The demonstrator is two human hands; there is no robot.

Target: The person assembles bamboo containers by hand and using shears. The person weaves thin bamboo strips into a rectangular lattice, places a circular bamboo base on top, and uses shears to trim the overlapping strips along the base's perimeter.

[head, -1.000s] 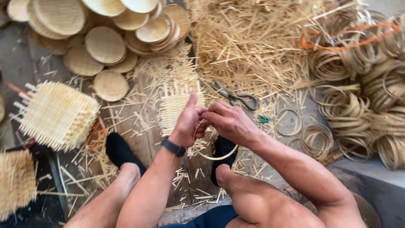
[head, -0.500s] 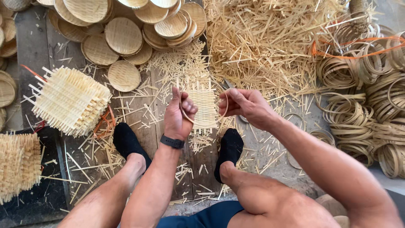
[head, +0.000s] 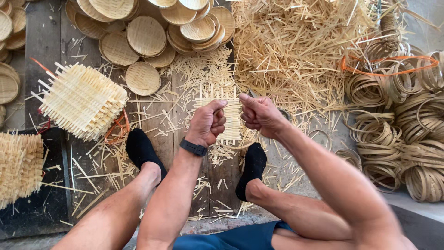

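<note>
My left hand (head: 207,122) and my right hand (head: 260,114) grip opposite sides of a small square woven bamboo mat (head: 230,116) held up in front of me. A thin bamboo ring (head: 236,145) curves around the mat's lower edge; both thumbs press at the mat's top. A black band sits on my left wrist (head: 193,147). My feet in black socks (head: 141,148) rest on the wooden floor below the mat.
A stack of square woven mats (head: 82,100) lies at left, another pile (head: 18,166) at far left. Round woven discs (head: 145,37) are heaped at top. Loose bamboo strips (head: 300,51) fill the top middle. Coiled bamboo rings (head: 402,125) pile at right.
The hands have risen and spread apart, and the mat is now held flat between them with the ring around it. The camera view has shifted slightly downward.
</note>
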